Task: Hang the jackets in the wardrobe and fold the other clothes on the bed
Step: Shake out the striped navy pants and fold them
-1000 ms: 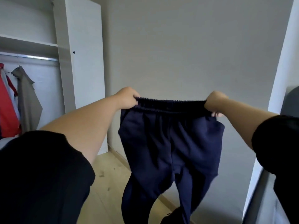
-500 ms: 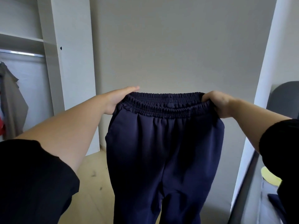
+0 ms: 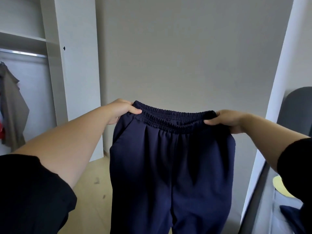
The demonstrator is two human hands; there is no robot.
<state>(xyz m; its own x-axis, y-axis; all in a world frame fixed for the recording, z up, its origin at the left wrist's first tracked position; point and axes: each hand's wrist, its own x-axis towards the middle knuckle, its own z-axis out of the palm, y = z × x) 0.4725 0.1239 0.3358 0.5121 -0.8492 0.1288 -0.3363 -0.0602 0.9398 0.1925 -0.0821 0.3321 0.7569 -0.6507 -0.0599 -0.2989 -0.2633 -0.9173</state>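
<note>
sweatpants [image 3: 168,166] of dark blue, soft cloth hang in front of the grey wall [image 3: 185,56], the left hand [image 3: 120,109] pinching one end of the crinkly stretchy waistband [image 3: 172,119] and the right hand [image 3: 226,119] pinching the other. to fold them well, i think the hands should pull the band flat, lay one long leg on the other so the edges match, then set them on the bed [image 3: 276,208] at the right. a smooth white wardrobe [image 3: 74,65] with a shiny rail [image 3: 22,53] and a grey jacket [image 3: 11,107] stands at the left.
</note>
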